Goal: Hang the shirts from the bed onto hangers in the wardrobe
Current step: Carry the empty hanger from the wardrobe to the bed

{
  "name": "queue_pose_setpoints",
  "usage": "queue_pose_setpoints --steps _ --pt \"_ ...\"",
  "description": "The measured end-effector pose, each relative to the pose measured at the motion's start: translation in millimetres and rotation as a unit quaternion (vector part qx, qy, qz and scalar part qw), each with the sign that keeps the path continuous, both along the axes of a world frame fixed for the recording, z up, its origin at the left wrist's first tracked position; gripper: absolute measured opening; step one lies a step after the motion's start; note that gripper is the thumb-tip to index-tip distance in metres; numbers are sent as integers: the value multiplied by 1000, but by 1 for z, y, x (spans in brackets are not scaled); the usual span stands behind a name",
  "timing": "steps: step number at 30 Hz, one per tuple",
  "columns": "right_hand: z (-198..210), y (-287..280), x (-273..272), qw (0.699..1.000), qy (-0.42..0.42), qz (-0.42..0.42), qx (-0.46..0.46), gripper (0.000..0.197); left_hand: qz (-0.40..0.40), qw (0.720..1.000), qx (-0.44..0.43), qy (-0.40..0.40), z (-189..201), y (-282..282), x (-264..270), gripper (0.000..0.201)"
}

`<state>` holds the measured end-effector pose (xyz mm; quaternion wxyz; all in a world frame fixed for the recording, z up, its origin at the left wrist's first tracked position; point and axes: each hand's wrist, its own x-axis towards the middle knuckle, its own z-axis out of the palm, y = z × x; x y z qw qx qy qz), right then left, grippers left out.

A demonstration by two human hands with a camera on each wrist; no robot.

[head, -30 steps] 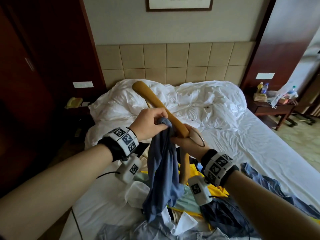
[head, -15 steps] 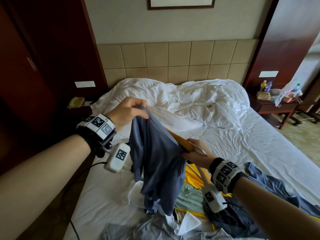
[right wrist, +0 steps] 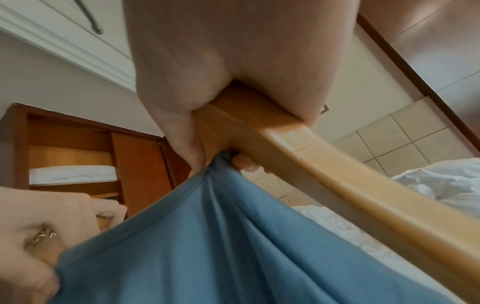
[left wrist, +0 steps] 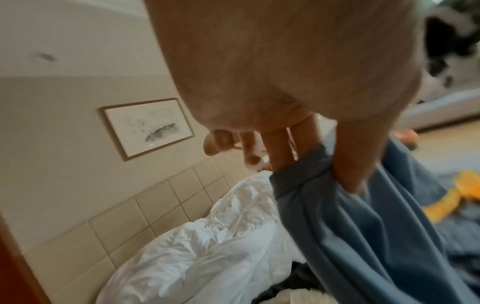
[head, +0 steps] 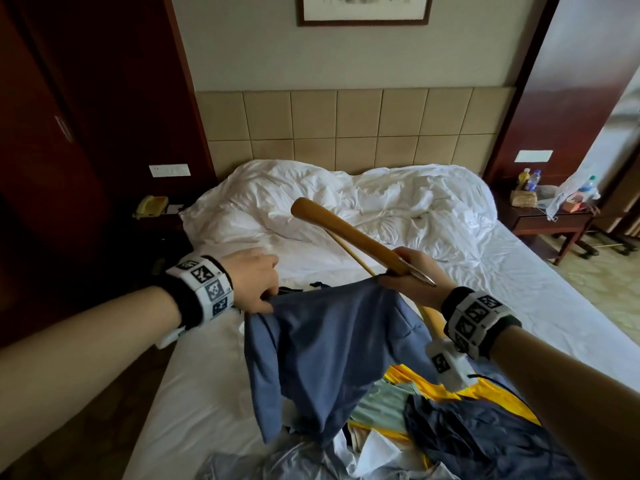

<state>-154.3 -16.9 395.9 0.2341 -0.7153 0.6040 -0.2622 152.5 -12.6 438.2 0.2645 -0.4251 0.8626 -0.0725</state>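
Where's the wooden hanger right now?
The wooden hanger is in the right hand, mid-frame in the head view, angled up over the white duvet. That hand also pinches the blue shirt just below it.

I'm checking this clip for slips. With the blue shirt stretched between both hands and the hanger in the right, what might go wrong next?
1. The right hand grips both the wooden hanger and a pinch of the blue shirt; either may slip.
2. The left hand holds only an edge, which may pull free.
3. The shirt's hanging end may drag the clothes pile.
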Motion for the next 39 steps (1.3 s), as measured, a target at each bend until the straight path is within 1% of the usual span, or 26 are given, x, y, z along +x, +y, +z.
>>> queue_pose_setpoints --steps 2,3,5,8,11,13,15,17,19,20,22,25,26,29,32,35,39 --pt "-2 -1 -5 1000 12 -3 15 20 -89 989 -49 -103 -9 2 1 36" --pt "-3 -1 -7 999 22 -5 23 20 -117 983 -63 -130 -12 2 2 35" --pt "-4 -1 -9 999 31 -8 33 21 -123 979 -75 -147 -16 0 0 33" --pt "-11 0 -11 998 26 -11 48 20 -103 978 -109 -143 -16 -7 -7 29" --pt "-14 4 -12 998 -7 -13 63 20 -81 976 -150 -135 -14 -9 -18 31" --pt "-16 4 -15 997 -48 -22 61 26 -68 975 -172 -123 -11 -9 -26 36" --pt "-18 3 -18 993 -101 -36 56 26 -62 976 -182 -104 -5 -8 -35 38" --pt "-15 2 -19 986 -156 -44 45 24 -59 980 -174 -83 1 -10 -41 36" --pt "-6 6 -16 978 -203 -43 19 19 -64 982 -164 -74 5 -13 -45 35" --pt "0 8 -14 974 -222 -45 1 21 -72 981 -164 -79 6 -15 -46 35" --pt "17 12 -9 967 -247 -46 -37 24 -80 978 -163 -101 5 -19 -50 33" --pt "50 22 4 955 -283 -18 -86 16 -75 975 -158 -135 4 -24 -54 32" --pt "61 26 8 951 -292 -12 -98 15 -82 974 -163 -133 3 -26 -54 32" --pt "83 31 18 939 -317 7 -134 24 -79 978 -156 -113 3 -28 -50 36" --pt "96 33 31 918 -366 37 -151 18 -71 980 -145 -116 5 -27 -48 39" --pt "93 32 46 917 -369 52 -144 20 -65 982 -138 -112 8 -25 -46 39" --pt "69 31 62 919 -373 58 -113 27 -60 983 -146 -89 14 -23 -45 40"
